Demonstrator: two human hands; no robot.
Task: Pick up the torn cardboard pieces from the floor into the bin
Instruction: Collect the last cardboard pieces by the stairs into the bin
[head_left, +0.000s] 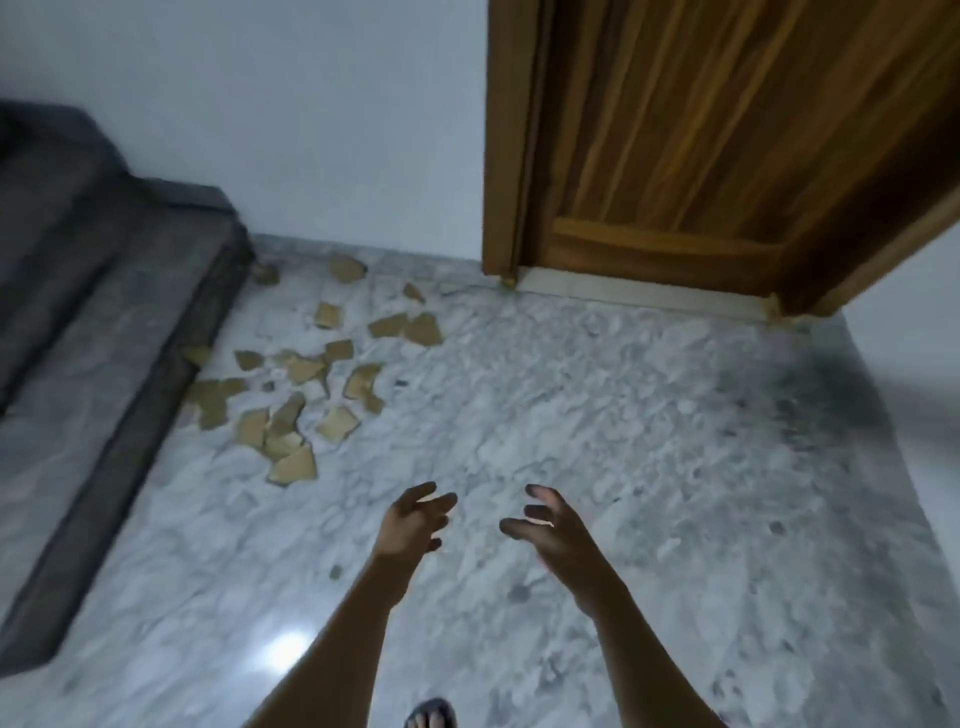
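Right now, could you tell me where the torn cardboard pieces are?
In the head view, the torn cardboard pieces lie scattered on the marble floor, left of centre beside the grey sofa.

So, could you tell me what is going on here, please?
A person stands on a marble floor with both bare hands held out, holding nothing: the left hand and the right hand have loosely spread fingers. Torn cardboard pieces lie scattered ahead and to the left, beside a grey mattress and short of a wooden door. None has been picked up yet, and no bin is in view.
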